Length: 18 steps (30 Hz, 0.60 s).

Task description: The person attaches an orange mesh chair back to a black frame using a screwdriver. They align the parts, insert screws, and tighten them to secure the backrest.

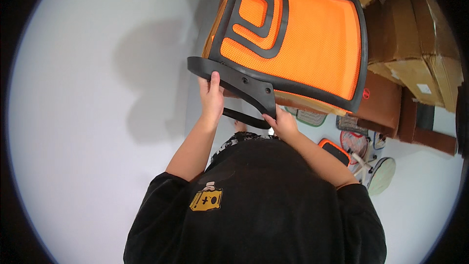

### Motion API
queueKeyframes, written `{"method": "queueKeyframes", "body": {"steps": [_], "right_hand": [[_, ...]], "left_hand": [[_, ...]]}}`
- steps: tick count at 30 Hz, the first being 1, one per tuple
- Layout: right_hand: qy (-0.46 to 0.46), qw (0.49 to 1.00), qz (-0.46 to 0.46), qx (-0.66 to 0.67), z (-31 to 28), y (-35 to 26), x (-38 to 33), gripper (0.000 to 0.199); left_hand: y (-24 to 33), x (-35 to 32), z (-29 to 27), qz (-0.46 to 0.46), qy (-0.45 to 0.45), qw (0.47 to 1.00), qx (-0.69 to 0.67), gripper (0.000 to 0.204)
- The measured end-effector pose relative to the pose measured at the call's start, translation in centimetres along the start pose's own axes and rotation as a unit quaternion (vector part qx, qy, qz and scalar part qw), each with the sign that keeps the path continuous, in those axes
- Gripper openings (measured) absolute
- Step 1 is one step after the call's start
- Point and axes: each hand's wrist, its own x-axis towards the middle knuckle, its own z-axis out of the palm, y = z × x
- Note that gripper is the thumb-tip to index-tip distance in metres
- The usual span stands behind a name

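Note:
A black plastic chair armrest with screw holes is between my two hands, in front of a chair backrest. My left hand grips its left part, the thumb lying on the face. My right hand pinches the lower right end. Below, a curved black bar runs between my wrists; it looks like the other side of the armrest's loop. The backrest, orange mesh in a black frame, lies on top of a cardboard box. Whether the armrest touches its frame I cannot tell.
Cardboard boxes are stacked at the far right, beside a brown box. On the floor right of me are an orange-rimmed black pad, a round pale-green pad and several mats. A white wall or floor surface stretches along my left.

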Motion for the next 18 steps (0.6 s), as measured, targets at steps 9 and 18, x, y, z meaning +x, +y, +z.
{"method": "queueKeyframes", "body": {"steps": [9,18], "right_hand": [[0.152,0.984,-0.069,0.064,2.5,-3.0,3.3,0.043],[0.125,0.987,-0.044,0.086,3.2,-3.4,4.2,0.042]], "left_hand": [[-0.4,2.4,-1.9,-0.098,-0.058,0.992,-0.061,0.047],[2.2,3.1,-0.3,-0.175,-0.026,0.984,-0.002,0.033]]}}
